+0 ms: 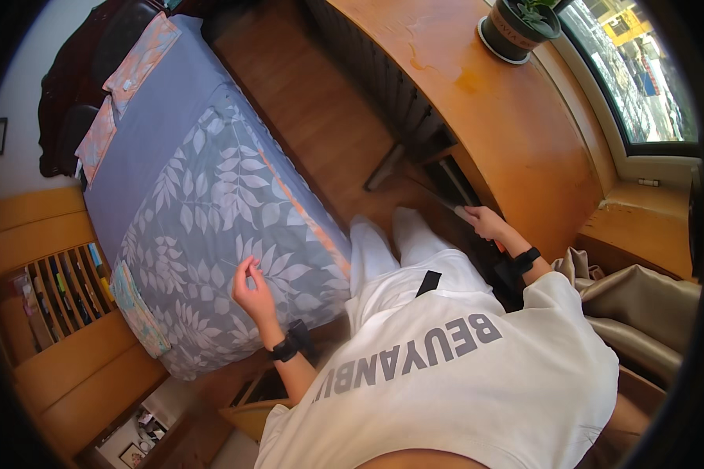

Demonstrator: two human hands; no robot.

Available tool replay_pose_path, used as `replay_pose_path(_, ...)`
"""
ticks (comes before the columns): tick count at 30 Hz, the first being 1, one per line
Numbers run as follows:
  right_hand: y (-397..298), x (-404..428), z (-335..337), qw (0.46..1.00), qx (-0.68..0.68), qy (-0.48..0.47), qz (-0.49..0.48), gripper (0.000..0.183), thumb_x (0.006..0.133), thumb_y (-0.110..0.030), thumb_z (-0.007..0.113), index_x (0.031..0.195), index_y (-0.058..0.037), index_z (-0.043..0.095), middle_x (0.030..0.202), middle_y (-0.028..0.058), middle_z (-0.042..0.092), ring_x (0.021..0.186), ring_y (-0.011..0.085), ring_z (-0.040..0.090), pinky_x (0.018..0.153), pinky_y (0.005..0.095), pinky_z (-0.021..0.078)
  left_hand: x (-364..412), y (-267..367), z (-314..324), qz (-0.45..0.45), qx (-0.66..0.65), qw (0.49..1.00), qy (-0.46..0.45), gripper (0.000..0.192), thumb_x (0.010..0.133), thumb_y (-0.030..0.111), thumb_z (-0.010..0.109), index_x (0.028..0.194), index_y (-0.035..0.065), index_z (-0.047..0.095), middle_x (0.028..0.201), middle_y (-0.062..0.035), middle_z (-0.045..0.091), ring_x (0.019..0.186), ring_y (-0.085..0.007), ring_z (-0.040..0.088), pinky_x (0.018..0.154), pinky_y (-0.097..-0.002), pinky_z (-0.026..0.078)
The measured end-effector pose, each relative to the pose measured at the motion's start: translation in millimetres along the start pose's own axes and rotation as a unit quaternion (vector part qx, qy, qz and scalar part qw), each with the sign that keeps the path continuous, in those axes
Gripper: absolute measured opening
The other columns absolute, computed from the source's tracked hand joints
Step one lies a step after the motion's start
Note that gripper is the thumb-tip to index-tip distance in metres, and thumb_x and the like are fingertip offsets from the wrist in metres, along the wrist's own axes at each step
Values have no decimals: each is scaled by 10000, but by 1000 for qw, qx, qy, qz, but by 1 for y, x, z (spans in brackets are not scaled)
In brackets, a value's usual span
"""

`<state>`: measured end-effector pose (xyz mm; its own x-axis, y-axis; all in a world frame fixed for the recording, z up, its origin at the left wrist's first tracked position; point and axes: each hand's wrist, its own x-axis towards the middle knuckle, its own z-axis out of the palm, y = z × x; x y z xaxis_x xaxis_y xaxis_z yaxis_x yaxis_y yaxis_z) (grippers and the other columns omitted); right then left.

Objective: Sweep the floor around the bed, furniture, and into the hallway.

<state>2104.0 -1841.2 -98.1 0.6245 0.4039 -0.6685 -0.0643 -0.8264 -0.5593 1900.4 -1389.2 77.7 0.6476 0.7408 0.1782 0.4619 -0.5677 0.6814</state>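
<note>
My right hand (486, 223) grips the light handle (462, 213) of a long-handled floor tool. The tool slants down to a narrow flat head (384, 167) on the wood floor (311, 88), between the bed and the window-side counter; blur hides its exact kind. Over the foot of the bed (146, 88), my left hand (254, 291) is raised with thumb and fingertips close together. Whether anything thin is pinched there cannot be made out. Beneath that hand spreads a grey leaf-patterned quilt (229, 182) with an orange trim strip.
A potted plant (519, 29) stands on the wooden counter (504, 117) by the window (639, 76); a wet-looking patch lies near it. Satin curtain (639, 305) bunches at my right. Peach pillows (144, 55) lie by the dark headboard (117, 41). A wooden shelf unit (64, 293) flanks the bed.
</note>
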Motion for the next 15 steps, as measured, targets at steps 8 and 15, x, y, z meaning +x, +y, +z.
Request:
replay_pose_path(8, -59, 80, 11, 995, -10, 57, -86, 409, 917, -225, 395, 1324, -203, 429, 1124, 214, 565, 1042, 403, 525, 858, 429, 436, -29, 17, -9, 6, 34, 999, 16, 169, 864, -6, 486, 976, -18, 612, 849, -94, 652, 698, -148, 598, 628, -265, 494)
replay_pose_path(15, -99, 161, 38, 999, -25, 20, -36, 477, 833, -86, 401, 1308, -125, 429, 1168, 222, 545, 1096, 370, 511, 907, 407, 423, -37, 14, -35, -16, 73, 997, 26, 169, 867, 2, 490, 986, -19, 608, 851, -96, 650, 685, -141, 588, 631, -250, 481)
